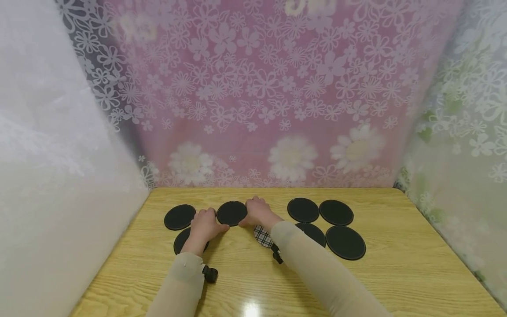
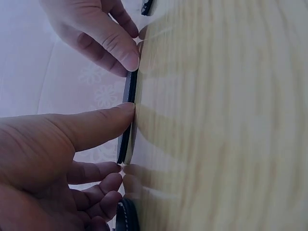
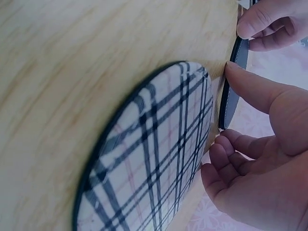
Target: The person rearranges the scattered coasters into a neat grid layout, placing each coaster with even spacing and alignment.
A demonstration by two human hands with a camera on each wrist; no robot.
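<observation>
Both my hands are at one black round coaster (image 1: 232, 213) on the wooden table, one at each side. My left hand (image 1: 206, 226) holds its left edge, thumb in front and fingers behind. On the opposite edge my right hand (image 1: 257, 211) grips it the same way. Seen edge-on in the left wrist view, the dark coaster (image 2: 124, 147) lies close along the tabletop between thumb and fingers. A plaid-faced coaster (image 3: 154, 154) lies just in front of my right hand, partly hidden by that arm in the head view.
At the left lie two more black coasters, one farther back (image 1: 180, 217) and one partly under my left hand (image 1: 180, 242). Several black coasters (image 1: 345, 242) form a group at the right, one partly covered by my right sleeve (image 1: 313, 259). A pink floral curtain (image 1: 253, 110) hangs behind the table (image 1: 245, 281).
</observation>
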